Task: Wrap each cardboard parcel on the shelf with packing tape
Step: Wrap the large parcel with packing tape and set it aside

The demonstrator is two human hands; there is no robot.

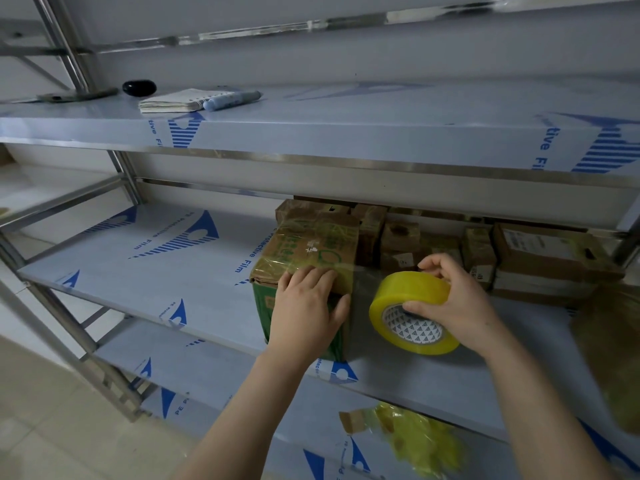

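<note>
Your left grip (304, 310) presses flat-fingered on the parcel (311, 244); your right grip (460, 299) clasps the tape roll (405, 289) just beside it.

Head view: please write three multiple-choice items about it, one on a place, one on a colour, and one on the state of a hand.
1. Where does the blue marker lie?
A. on the floor
B. on the upper shelf, beside the notepad
C. on the lowest shelf

2. What colour is the tape roll?
A. yellow
B. red
C. black

3. What does the left hand do?
A. hangs idle
B. grips scissors
C. presses flat on the front parcel

Answers:
1 B: the marker lies against the notepad on that shelf.
2 A: the roll held in the right hand is plainly yellow.
3 C: its straight fingers lie on the parcel's taped top.
</note>
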